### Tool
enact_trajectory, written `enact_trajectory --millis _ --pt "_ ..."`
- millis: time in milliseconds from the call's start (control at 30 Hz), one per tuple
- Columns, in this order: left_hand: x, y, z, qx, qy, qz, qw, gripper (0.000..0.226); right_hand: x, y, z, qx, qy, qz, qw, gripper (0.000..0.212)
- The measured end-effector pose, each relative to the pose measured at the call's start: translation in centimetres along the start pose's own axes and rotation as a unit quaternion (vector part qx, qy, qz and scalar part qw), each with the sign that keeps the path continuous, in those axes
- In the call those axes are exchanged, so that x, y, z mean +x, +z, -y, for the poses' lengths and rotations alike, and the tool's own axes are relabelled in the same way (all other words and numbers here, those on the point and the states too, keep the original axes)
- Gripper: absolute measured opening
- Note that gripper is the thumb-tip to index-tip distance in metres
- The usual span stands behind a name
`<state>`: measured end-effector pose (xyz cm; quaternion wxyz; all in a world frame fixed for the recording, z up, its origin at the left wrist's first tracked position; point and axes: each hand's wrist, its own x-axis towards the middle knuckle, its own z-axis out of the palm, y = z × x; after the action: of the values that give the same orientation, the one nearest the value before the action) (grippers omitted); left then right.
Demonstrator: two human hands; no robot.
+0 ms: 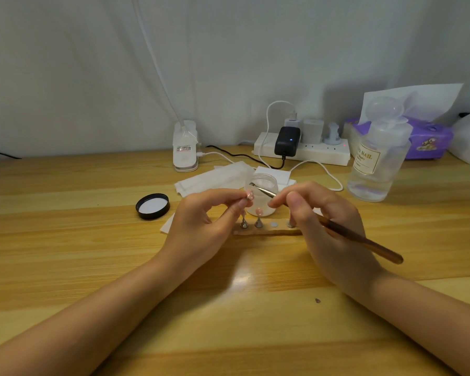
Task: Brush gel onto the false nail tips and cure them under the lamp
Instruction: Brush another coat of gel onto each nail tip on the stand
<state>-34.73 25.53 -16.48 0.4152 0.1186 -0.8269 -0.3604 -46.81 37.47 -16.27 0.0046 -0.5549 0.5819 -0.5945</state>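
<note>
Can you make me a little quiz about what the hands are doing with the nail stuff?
1. True or false: the left hand pinches a nail tip.
2. What does the right hand hold? A) brush B) bottle C) lid
3. Fill in: the lid lies ___ the jar.

Key: 1 true. 2 A. 3 off, on the table to the jar's left.

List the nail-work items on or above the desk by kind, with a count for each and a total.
Brush, held in the right hand: 1
Nail tip pinched by the left hand: 1
Wooden holder strip: 1
Metal cone stands on the strip: 2
Open jar: 1
Black jar lid: 1
Clear liquid bottle: 1
Total: 8
</note>
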Motion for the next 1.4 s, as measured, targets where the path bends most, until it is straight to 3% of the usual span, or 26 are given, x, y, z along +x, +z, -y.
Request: enact_trajectory --millis 200,400,600,800,1000,1167,1400 --pt "0.04 0.04 0.4 0.018 0.012 -0.005 1.0 0.021 -0.47 -0.26 -0.04 0.021 -0.031 0.008 0.999 0.033" --pt "0.04 -0.06 0.67 0.032 0.03 0.0 0.999 0.027 -0.06 0.02 -0.12 -0.01 -0.001 0.006 1.0 0.027" --pt "0.02 -0.03 0.75 0.036 0.04 -0.002 0.999 0.029 -0.62 -0.23 -0.4 0.03 -0.046 0.005 0.998 0.044" --pt "0.08 -0.06 0.73 0.04 0.05 0.001 0.998 0.031 -0.08 0.14 -0.19 -0.03 -0.021 -0.003 0.999 0.027" --pt "0.09 -0.06 0.69 0.037 0.049 -0.001 0.998 0.03 -0.46 -0.17 -0.3 0.014 -0.052 -0.011 0.998 0.037" --pt "0.1 -0.04 0.56 0.039 0.051 0.002 0.998 0.03 -0.12 0.07 -0.19 -0.029 -0.036 -0.014 0.999 0.029" --pt "0.1 0.01 0.67 0.024 0.034 -0.002 0.999 0.024 -0.34 -0.24 -0.49 -0.026 -0.062 -0.015 0.998 0.038"
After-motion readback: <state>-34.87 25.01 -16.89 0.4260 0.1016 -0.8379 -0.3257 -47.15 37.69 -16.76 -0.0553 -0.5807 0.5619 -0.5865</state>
